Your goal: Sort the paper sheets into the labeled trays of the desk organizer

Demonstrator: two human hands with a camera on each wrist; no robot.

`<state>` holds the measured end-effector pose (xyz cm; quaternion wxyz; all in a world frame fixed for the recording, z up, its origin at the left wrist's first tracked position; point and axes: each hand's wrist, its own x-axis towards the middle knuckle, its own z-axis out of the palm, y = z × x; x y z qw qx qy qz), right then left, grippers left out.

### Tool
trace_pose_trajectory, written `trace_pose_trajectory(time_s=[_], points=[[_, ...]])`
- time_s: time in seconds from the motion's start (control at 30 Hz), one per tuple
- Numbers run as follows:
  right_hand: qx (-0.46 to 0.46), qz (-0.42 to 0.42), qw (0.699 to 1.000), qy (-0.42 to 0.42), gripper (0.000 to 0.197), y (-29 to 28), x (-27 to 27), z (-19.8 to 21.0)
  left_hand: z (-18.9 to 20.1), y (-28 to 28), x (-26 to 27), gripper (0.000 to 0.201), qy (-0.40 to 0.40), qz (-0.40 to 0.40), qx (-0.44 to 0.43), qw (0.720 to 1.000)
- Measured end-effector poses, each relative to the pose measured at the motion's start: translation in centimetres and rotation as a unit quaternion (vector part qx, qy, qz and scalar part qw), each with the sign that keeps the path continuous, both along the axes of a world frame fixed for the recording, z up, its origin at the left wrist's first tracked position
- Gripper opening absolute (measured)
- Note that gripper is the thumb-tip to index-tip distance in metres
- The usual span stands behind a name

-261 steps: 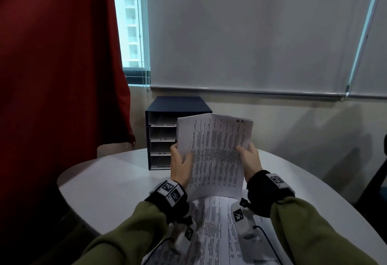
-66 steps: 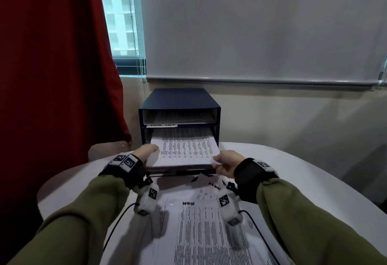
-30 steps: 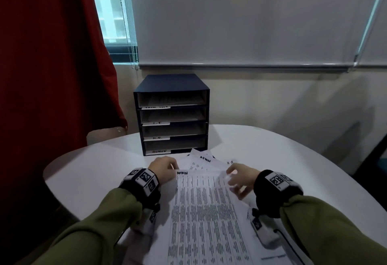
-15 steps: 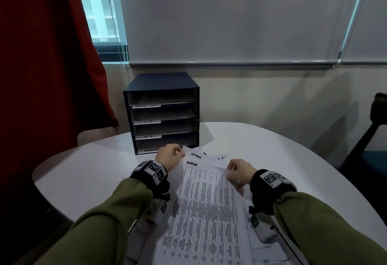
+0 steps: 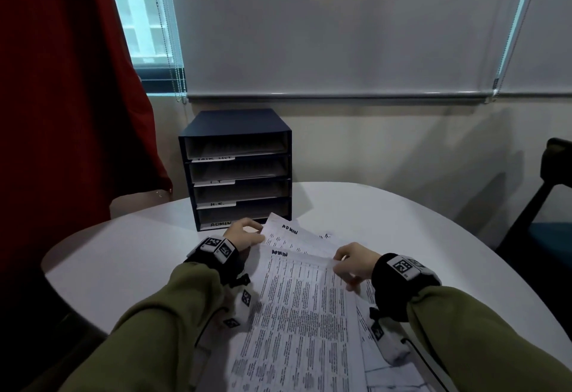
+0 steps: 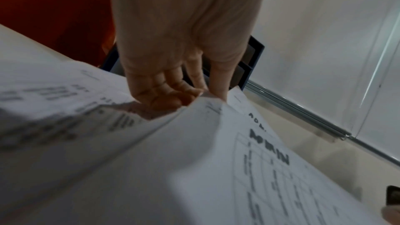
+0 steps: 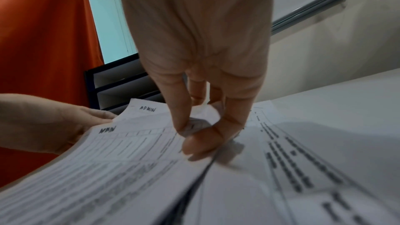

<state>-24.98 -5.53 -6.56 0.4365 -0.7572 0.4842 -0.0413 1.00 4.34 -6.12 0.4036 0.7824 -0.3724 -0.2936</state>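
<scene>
Print on the top sheet (image 5: 303, 305) is too blurred to read; its near end runs off frame; the left hand (image 6: 173, 61) hides the desk organizer (image 6: 255, 52) behind it.

Bare table (image 5: 387, 224) right of the desk organizer (image 5: 238, 168), its open tray fronts unblocked, red curtain (image 5: 62, 97) close left.

White sheets (image 5: 305, 308) with black print — navy organizer (image 5: 238, 126), red curtain (image 5: 62, 97).
</scene>
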Motion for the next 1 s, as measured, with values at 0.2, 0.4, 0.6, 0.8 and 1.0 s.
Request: trace_pose_trajectory(time_s=[0.2, 0.4, 0.6, 0.8, 1.0], points=[[0.017, -0.025, 0.999, -0.019, 0.019, -0.9, -1.0, 0.4, 0.8, 2.8, -0.5, 0.009, 0.149, 0.006, -0.039, 0.988], [-0.036, -0.096, 0.994, -0.039, 0.016, -0.7, 0.8, 0.4, -0.2, 2.6, -0.9, 0.037, 0.086, 0.019, 0.094, 0.992], [-0.021, -0.102, 0.993, -0.046, 0.029, -0.5, 0.6, 0.0, 1.3, 3.5, -2.1, 0.036, -0.089, -0.091, 0.187, 0.974], [0.104, -0.169, 0.959, -0.201, 0.054, 0.1, -2.7, 1.6, 1.9, 4.8, -1.8, 0.012, 0.118, -0.012, -0.052, 0.992], [0.144, -0.062, 0.885, -0.438, 0.017, 2.2, -0.8, 7.9, 7.1, 5.9, -5.3, 0.004, 0.036, 0.078, -0.327, 0.941]])
